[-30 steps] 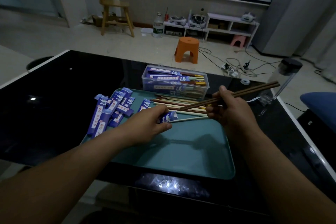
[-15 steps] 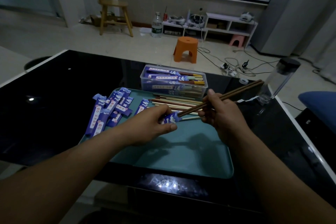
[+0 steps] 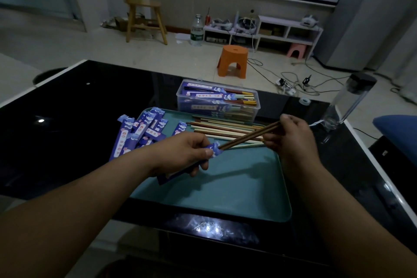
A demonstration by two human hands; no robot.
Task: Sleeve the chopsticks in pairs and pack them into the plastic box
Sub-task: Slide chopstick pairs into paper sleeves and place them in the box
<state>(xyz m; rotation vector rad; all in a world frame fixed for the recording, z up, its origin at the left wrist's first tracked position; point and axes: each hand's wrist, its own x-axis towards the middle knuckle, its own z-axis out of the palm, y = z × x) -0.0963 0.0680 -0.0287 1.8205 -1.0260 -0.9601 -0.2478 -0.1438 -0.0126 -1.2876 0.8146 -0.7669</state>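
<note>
- Head view: a blue paper sleeve (image 3: 214, 149) is pinched near its mouth by the left hand (image 3: 189, 153), thumb on top and fingers curled beneath. This grip is closed on the sleeve.
- A pair of brown chopsticks (image 3: 246, 139) is held at its far end by the right hand (image 3: 291, 140), whose grip is closed round both sticks together.
- Change over the last second: the pair has been lowered and drawn towards the left hand. The tips, formerly apart from the sleeve, are now seen at its mouth. Whether they have entered cannot be told.
- Meaning for the task: insertion is judged to be starting, and the pair remains to be pushed fully in.
- The plastic box (image 3: 182, 106) stands on the tabletop (image 3: 79, 119) just beyond the tray (image 3: 225, 198) and already holds several sleeved pairs.
- Loose chopsticks (image 3: 221, 127) are left on the tray and empty sleeves (image 3: 137, 133) at its left edge, so the work is judged partly done.
</note>
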